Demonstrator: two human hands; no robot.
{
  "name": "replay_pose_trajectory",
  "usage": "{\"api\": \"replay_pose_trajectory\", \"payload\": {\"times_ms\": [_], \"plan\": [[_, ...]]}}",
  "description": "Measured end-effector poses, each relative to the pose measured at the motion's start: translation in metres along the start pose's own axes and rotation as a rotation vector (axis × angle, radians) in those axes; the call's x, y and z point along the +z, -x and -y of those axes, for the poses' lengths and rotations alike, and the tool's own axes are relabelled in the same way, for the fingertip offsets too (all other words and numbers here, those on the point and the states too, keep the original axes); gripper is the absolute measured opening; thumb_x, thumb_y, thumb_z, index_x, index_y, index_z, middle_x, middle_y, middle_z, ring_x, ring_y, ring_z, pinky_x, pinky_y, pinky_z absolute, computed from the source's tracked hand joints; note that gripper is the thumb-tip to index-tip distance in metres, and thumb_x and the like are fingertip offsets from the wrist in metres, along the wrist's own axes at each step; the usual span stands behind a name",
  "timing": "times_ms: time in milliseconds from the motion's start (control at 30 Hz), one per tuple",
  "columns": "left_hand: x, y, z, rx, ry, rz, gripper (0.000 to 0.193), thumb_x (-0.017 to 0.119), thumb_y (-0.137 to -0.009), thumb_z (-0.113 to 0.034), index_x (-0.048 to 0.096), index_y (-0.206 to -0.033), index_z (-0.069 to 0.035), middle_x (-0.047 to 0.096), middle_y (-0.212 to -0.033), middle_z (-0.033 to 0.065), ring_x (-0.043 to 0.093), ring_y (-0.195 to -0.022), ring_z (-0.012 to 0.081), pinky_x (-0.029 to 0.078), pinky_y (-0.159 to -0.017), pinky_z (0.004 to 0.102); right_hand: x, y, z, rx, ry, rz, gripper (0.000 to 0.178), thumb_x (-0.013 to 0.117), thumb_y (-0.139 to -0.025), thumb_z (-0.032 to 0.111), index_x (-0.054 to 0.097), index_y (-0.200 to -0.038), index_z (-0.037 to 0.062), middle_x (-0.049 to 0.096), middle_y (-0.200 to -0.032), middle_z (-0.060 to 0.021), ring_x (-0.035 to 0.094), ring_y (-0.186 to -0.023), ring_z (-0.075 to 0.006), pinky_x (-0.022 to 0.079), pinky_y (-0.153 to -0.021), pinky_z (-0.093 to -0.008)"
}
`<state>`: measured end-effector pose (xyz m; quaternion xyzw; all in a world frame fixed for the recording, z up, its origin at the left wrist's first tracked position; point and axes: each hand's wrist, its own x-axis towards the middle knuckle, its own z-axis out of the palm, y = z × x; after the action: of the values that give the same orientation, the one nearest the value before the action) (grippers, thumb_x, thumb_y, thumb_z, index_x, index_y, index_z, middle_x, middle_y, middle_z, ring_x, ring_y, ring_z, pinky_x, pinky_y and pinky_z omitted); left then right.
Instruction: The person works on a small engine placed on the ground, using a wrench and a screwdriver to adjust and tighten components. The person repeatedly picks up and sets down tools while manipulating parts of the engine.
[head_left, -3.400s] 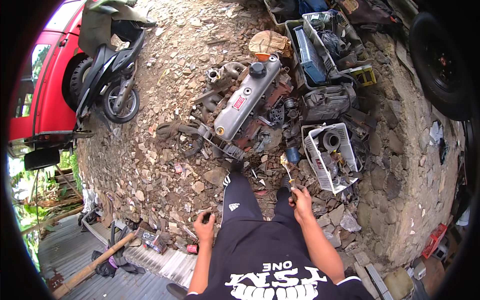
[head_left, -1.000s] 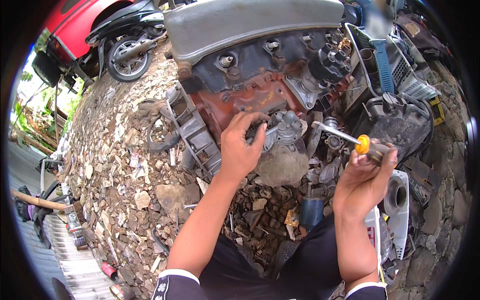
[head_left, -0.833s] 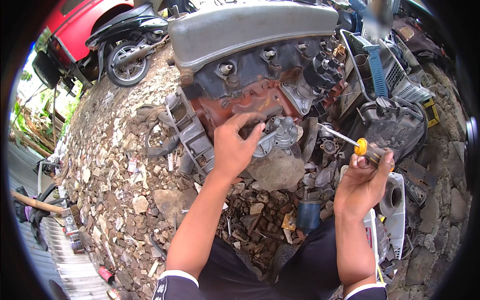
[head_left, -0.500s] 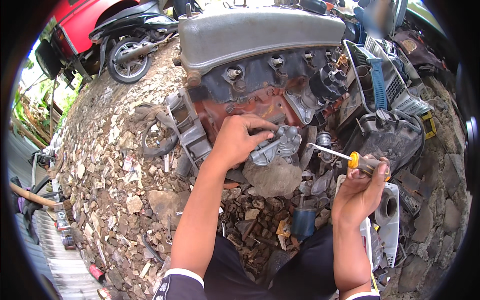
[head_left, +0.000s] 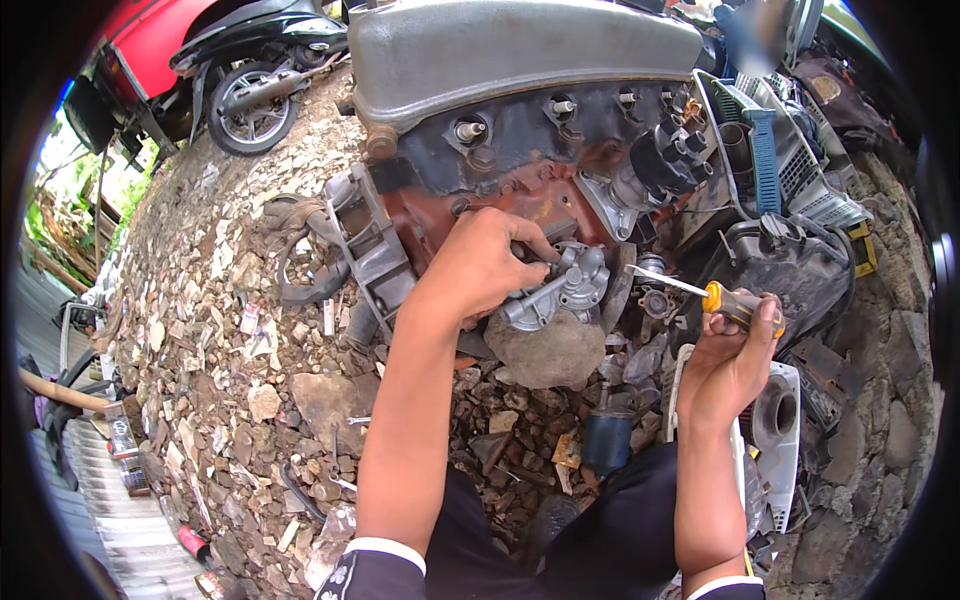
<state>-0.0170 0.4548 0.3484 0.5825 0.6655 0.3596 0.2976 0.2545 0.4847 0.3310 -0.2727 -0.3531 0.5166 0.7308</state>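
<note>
My left hand (head_left: 490,262) is closed, thumb and fingers pinching the left end of a grey cast-metal engine part (head_left: 568,292). That part rests on top of a large grey stone (head_left: 548,352) in front of an engine block; what lies under my fingers is hidden. In my right hand (head_left: 727,350) is a screwdriver (head_left: 735,306) with a yellow and dark handle, gripped by the handle. Its bare shaft points left and slightly up, the tip just to the right of the metal part and apart from it.
The engine block (head_left: 430,225), reddish below with a grey valve cover (head_left: 520,60), stands directly ahead. Right of it are plastic crates (head_left: 790,150) and a black tank-like part (head_left: 775,265). A blue cylindrical filter (head_left: 607,440) and wrenches (head_left: 340,468) lie on stony ground. A motorcycle (head_left: 255,95) stands far left.
The view has shifted slightly. My left hand stays at the metal part with its fingers bent a little further, and the screwdriver remains raised in my right hand.
</note>
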Motion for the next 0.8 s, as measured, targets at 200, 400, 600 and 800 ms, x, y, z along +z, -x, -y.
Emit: {"api": "replay_pose_trajectory", "payload": {"times_ms": [200, 400, 600, 800], "plan": [[0.002, 0.003, -0.003, 0.023, 0.008, -0.021, 0.022, 0.079, -0.078, -0.005, 0.081, -0.1, -0.001, 0.077, -0.086, 0.0121, 0.07, -0.078, 0.0173, 0.054, -0.077, 0.0323, -0.004, 0.0, -0.003, -0.035, 0.012, 0.033, 0.027, 0.062, -0.106, 0.029, 0.054, -0.128, 0.0144, 0.063, -0.111, -0.005, 0.061, -0.097, -0.0146, 0.045, -0.079, -0.0305], [0.003, 0.007, -0.017, -0.026, -0.11, -0.072, 0.021, 0.079, -0.079, -0.009, 0.081, -0.099, -0.001, 0.076, -0.083, 0.0158, 0.071, -0.073, 0.0219, 0.055, -0.074, 0.0346, 0.001, 0.0, -0.005, -0.013, 0.007, 0.009, 0.028, 0.062, -0.106, 0.027, 0.054, -0.129, 0.0138, 0.064, -0.109, -0.0051, 0.061, -0.096, -0.0145, 0.046, -0.076, -0.0305], [0.01, 0.011, -0.016, -0.043, -0.137, -0.127, 0.022, 0.079, -0.08, -0.013, 0.081, -0.099, -0.002, 0.077, -0.083, 0.0182, 0.073, -0.071, 0.0261, 0.056, -0.074, 0.0374, 0.003, 0.002, -0.008, -0.017, 0.015, 0.04, 0.028, 0.062, -0.106, 0.027, 0.053, -0.128, 0.0121, 0.064, -0.108, -0.0052, 0.061, -0.096, -0.0145, 0.047, -0.075, -0.0296], [0.023, 0.012, -0.014, -0.084, -0.114, -0.253, 0.019, 0.079, -0.081, -0.014, 0.081, -0.097, -0.005, 0.077, -0.084, 0.0178, 0.074, -0.075, 0.0259, 0.056, -0.077, 0.0369, 0.005, 0.001, -0.009, -0.002, 0.001, 0.05, 0.029, 0.063, -0.105, 0.026, 0.052, -0.128, 0.0117, 0.065, -0.107, -0.0063, 0.063, -0.095, -0.0155, 0.048, -0.074, -0.0298]]}}
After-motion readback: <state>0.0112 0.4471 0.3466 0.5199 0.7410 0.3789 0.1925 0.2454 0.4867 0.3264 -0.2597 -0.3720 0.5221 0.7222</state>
